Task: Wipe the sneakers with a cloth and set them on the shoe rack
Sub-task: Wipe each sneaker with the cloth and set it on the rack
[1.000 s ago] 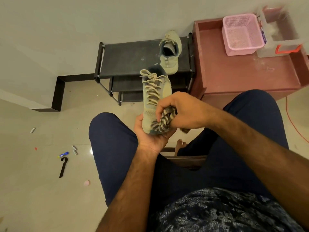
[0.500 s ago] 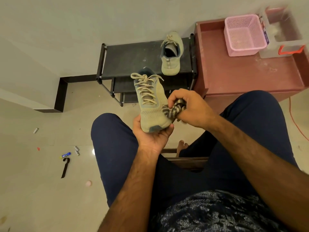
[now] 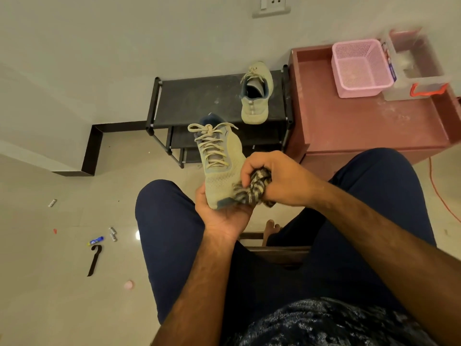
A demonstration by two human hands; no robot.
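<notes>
A beige mesh sneaker (image 3: 219,163) with cream laces is held above my knees, toe toward me. My left hand (image 3: 222,216) grips it from below at the toe. My right hand (image 3: 274,178) holds a bunched striped cloth (image 3: 254,191) pressed against the sneaker's right side near the toe. The second beige sneaker (image 3: 255,96) stands on the top shelf of the black shoe rack (image 3: 199,101), at its right end, heel toward me.
A reddish cabinet (image 3: 361,126) stands right of the rack, carrying a pink basket (image 3: 359,68) and a clear box (image 3: 419,68). Small bits of litter and a black strip (image 3: 93,260) lie on the tiled floor at left. An orange cord (image 3: 439,193) runs along the right.
The sneaker has turned in my left hand and the cloth has slid from the toe to its right side and back toward the toe. The view shifted slightly.
</notes>
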